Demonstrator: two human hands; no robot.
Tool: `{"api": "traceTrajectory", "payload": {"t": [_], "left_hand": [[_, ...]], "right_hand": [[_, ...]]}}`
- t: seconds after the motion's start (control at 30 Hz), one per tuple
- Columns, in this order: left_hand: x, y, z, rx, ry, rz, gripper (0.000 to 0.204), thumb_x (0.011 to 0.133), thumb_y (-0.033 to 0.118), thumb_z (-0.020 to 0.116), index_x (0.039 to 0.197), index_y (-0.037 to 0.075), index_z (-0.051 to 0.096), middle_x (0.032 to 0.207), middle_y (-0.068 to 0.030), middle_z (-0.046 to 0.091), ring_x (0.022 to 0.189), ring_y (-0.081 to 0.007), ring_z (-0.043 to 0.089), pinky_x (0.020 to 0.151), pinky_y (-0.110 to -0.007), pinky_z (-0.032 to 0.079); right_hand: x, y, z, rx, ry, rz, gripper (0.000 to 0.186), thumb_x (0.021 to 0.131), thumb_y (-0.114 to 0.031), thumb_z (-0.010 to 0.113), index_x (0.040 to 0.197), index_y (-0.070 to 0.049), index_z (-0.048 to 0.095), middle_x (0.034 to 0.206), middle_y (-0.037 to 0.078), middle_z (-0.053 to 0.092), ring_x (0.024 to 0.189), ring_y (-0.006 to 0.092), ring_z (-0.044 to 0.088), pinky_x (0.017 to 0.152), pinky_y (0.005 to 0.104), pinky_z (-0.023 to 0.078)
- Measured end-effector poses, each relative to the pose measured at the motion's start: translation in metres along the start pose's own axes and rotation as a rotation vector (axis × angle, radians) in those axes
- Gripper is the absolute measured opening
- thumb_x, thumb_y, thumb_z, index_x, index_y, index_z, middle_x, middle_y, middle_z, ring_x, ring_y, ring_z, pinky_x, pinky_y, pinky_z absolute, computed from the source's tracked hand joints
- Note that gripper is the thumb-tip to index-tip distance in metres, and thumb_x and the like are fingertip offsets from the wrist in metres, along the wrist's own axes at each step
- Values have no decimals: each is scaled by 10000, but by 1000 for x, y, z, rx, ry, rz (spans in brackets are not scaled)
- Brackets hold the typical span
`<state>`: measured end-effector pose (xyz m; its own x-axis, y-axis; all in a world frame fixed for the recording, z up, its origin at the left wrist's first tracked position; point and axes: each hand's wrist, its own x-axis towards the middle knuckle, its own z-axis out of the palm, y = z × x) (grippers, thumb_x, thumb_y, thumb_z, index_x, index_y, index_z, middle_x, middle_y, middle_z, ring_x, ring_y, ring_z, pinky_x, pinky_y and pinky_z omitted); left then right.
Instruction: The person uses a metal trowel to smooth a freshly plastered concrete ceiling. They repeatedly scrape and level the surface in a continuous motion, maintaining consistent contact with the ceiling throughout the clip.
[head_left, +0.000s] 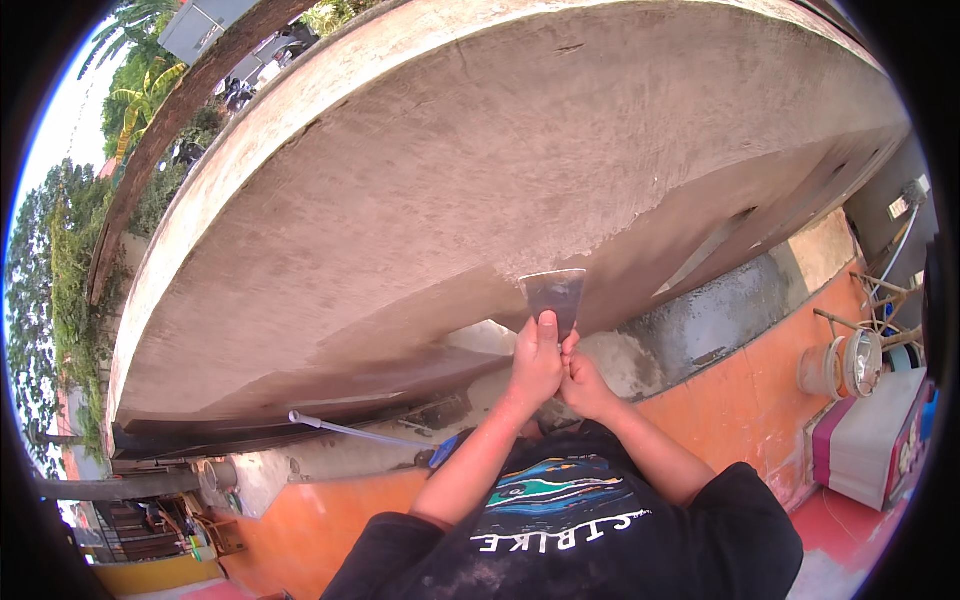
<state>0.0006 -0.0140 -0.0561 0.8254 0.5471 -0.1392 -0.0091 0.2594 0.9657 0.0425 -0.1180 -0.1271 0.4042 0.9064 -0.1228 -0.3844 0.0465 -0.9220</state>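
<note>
Both of my hands are wrapped around the handle of a wide scraper [554, 294] with a flat, dark metal blade. My left hand [538, 365] lies higher, its thumb stretched along the tool near the base of the blade. Just below and to the right, my right hand [585, 388] closes round the lower grip, so the handle is mostly hidden. The straight edge of the blade points away from me and seems to touch the grey plastered wall [430, 190]. Right above that edge, the plaster looks rough and flaky. A smoother, darker band runs along the wall's lower part.
An orange floor strip [725, 405] runs along the wall's foot, beside wet grey cement [715, 315]. Buckets [840, 367] stand at right near a grey and magenta block [870, 440]. A pale pole [360, 431] with a blue end lies left of my arms.
</note>
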Motion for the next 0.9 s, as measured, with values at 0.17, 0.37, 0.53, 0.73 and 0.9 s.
{"api": "traceTrajectory", "payload": {"t": [0.17, 0.37, 0.53, 0.73, 0.9], "left_hand": [[-4, -9, 4, -37, 65, -48, 498, 1055, 487, 369, 1004, 10, 504, 706, -20, 504, 581, -77, 443, 527, -237, 396], [-1, -5, 6, 76, 151, 80, 522, 1050, 499, 380, 947, 11, 533, 674, 10, 492, 577, -52, 429, 502, -219, 352], [-6, -12, 17, -39, 264, -71, 533, 1039, 520, 395, 950, 12, 530, 658, 13, 480, 553, -54, 416, 499, -225, 357], [-8, -9, 17, -27, 278, 22, 535, 1032, 542, 398, 933, 29, 512, 642, 18, 471, 548, -53, 415, 498, -227, 366], [-10, -4, 18, -17, 261, 42, 548, 1025, 565, 391, 916, 41, 507, 638, 25, 464, 542, -50, 406, 498, -228, 367]], "right_hand": [[-2, 5, -6, 147, -91, 227, 66, 1045, -102, 415, 1023, -75, 471, 846, -35, 502, 692, 53, 468, 601, 220, 383], [10, 0, -13, -41, -155, 89, 65, 1052, -137, 419, 1034, -86, 455, 778, -11, 524, 622, 71, 489, 554, 239, 402], [0, -6, -15, -74, -175, 170, 111, 1058, -181, 419, 1027, -82, 456, 754, -7, 521, 598, 70, 487, 537, 237, 403], [-4, -14, -17, -90, -234, 140, 134, 1061, -196, 412, 1035, -76, 466, 734, -5, 518, 584, 70, 487, 511, 236, 393], [-5, -13, -15, -123, -242, 99, 177, 1069, -236, 400, 1044, -74, 467, 719, -5, 512, 549, 69, 467, 490, 229, 373]]}}
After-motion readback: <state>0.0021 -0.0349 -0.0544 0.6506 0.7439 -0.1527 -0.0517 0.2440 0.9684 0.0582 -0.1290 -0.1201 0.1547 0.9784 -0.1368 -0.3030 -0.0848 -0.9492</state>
